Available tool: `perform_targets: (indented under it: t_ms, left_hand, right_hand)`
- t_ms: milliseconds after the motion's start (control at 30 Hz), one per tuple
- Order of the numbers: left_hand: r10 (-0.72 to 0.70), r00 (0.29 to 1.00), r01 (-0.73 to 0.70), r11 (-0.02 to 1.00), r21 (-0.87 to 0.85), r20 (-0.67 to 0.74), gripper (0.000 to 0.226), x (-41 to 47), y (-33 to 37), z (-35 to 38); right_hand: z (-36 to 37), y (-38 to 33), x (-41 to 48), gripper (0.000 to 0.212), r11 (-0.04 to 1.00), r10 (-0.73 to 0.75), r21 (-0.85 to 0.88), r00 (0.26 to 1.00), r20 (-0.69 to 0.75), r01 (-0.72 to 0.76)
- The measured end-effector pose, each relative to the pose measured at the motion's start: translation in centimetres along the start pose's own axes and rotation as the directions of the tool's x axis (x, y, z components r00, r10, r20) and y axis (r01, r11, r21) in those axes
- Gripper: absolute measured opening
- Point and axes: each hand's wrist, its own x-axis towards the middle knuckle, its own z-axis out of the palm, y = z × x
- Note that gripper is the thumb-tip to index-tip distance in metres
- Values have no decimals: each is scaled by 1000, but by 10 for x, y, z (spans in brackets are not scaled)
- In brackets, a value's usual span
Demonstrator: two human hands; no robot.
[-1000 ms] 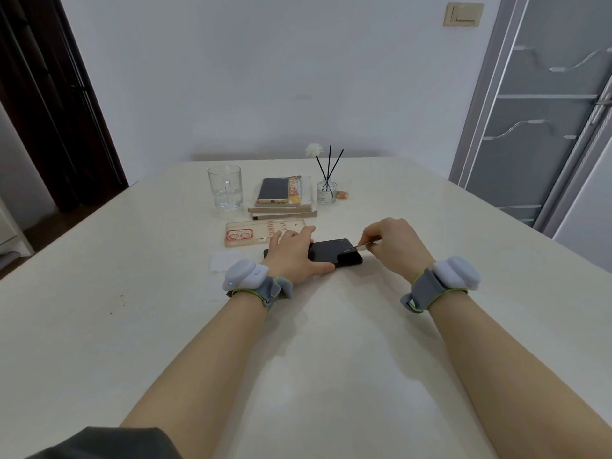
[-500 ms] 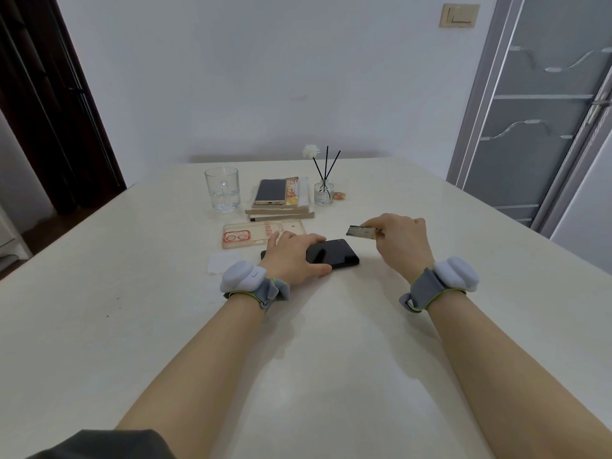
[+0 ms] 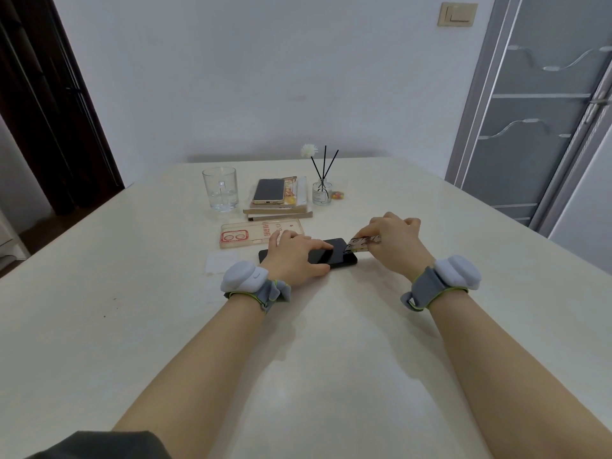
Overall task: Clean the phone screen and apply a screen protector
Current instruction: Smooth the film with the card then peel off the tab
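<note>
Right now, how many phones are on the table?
2: a black phone under the left hand, and a gold phone on the books. None seem hidden.

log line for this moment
left hand: presses black phone flat | right hand: pinches card over phone's right end

A pale blue-grey wall [image 3: 265, 77] rises behind a broad cream table [image 3: 99, 293] that fills the foreground of the room. A beige switch plate [image 3: 457, 14] sits high on the wall at right, beside a grey panelled door [image 3: 546, 127] with wavy silver trim. At left stands a dark brown door frame [image 3: 49, 94], with a strip of brown floor [image 3: 29, 233] at its foot. Soft, even light falls across the tabletop, leaving only faint shadows.
</note>
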Motion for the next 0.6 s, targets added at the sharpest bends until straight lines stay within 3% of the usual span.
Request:
perform_targets:
  t_ms: [233, 600]
  left_hand:
    - [-10, 1000, 10, 1000, 0, 4, 45, 0, -1, 0]
    - [-13, 1000, 13, 1000, -19, -1, 44, -1, 0, 0]
  right_hand:
    - [-1, 1, 0, 35, 991, 31, 131, 999, -15, -29]
    - [1, 0, -1, 31, 979, 110, 180, 993, -51, -99]
